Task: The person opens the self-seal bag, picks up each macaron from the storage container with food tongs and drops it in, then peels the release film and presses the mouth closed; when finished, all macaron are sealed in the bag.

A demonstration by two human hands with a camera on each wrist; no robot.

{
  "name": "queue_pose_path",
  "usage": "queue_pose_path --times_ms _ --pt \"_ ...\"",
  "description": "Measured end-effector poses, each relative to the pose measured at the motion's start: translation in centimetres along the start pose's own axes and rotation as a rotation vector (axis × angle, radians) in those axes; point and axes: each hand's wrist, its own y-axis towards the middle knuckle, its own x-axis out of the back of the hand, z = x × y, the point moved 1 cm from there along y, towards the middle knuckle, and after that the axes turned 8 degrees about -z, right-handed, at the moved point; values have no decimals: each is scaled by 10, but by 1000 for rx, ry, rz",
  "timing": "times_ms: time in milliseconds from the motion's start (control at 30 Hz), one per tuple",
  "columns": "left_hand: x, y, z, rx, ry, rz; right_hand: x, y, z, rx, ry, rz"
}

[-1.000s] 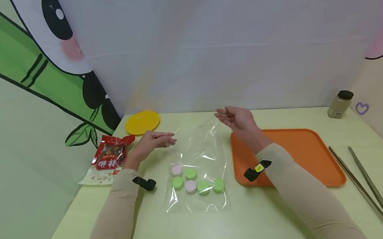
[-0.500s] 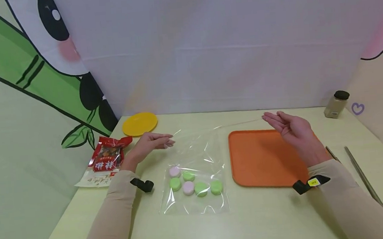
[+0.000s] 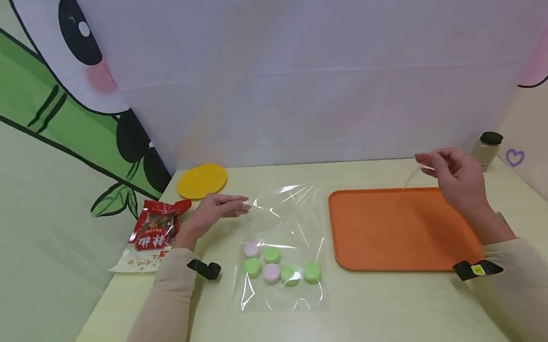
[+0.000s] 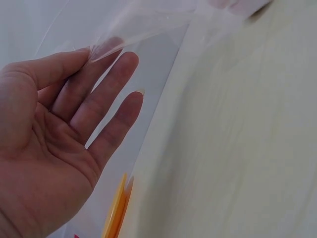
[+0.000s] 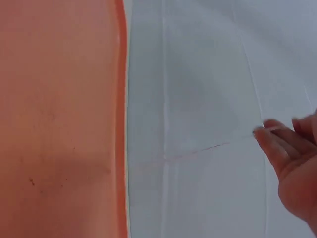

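A clear plastic bag (image 3: pixel 283 219) lies on the table with several pale green and lilac round pieces, macaron-like, in its lower half. My left hand (image 3: pixel 214 214) pinches the bag's upper left corner between thumb and index finger; in the left wrist view the other fingers of this hand (image 4: pixel 74 109) spread loosely under the film. Over the far right of the orange tray (image 3: pixel 387 231), my right hand (image 3: pixel 457 176) pinches a thin clear strip (image 5: pixel 208 148) between its fingertips. The strip trails off toward the left, apart from the bag in the head view.
A yellow plate (image 3: pixel 202 181) sits at the back left, with a red food packet (image 3: pixel 156 227) in front of it. A dark-lidded jar (image 3: pixel 487 149) stands at the back right, partly behind the right hand. A printed cloth (image 3: pixel 295 82) hangs behind the table.
My right hand has moved from the bag's top right corner across to the right, drawing the thin strip away. The left hand stays at the bag's corner.
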Motion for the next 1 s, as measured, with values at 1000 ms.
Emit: queue_pose_path --times_ms 1000 --pt "-7 4 -2 -5 6 -33 -68 -11 10 -101 -338 746"
